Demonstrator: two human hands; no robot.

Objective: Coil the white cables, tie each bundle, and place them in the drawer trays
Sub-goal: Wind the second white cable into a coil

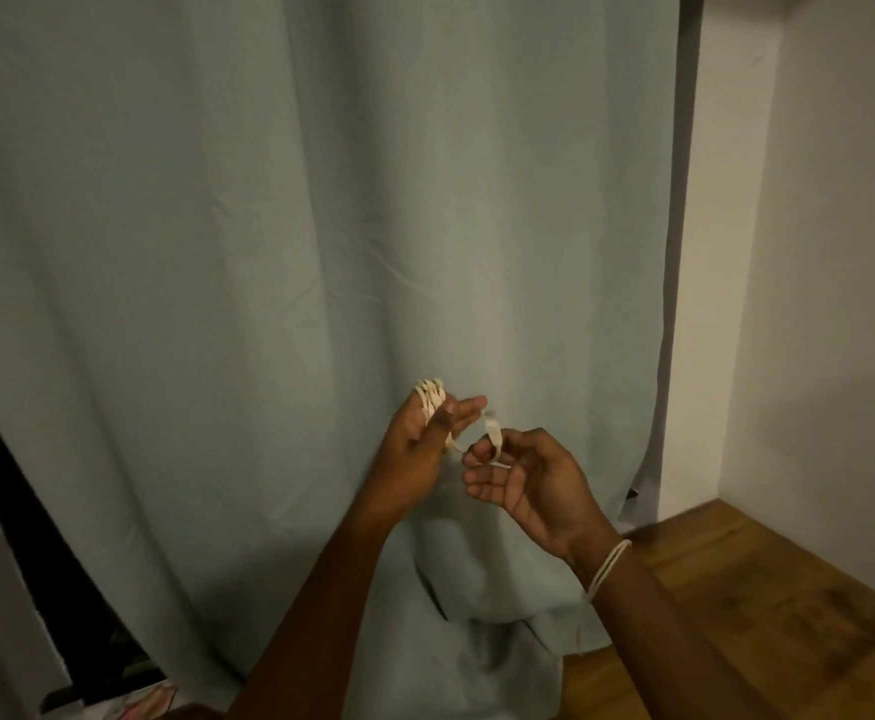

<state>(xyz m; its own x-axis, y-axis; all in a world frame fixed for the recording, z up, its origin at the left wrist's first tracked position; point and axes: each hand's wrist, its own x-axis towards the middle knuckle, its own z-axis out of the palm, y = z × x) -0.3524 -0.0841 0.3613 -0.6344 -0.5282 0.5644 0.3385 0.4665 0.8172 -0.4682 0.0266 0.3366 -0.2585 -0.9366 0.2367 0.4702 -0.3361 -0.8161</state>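
Note:
A white cable coil (431, 394) is wound in several loops around the raised fingers of my left hand (420, 449). The cable's free end (492, 443) runs from that hand across a small gap to my right hand (523, 478), where it loops over the fingertip and is pinched there. Both hands are held in the air in front of a curtain, a few centimetres apart. Thin white bands (607, 566) sit around my right wrist. No drawer or tray is in view.
A pale green curtain (295, 226) fills most of the view and bunches on the floor. A white wall (814, 252) stands at the right above a wooden floor (762, 615). A dark gap (25, 511) beside a pale panel lies at the lower left.

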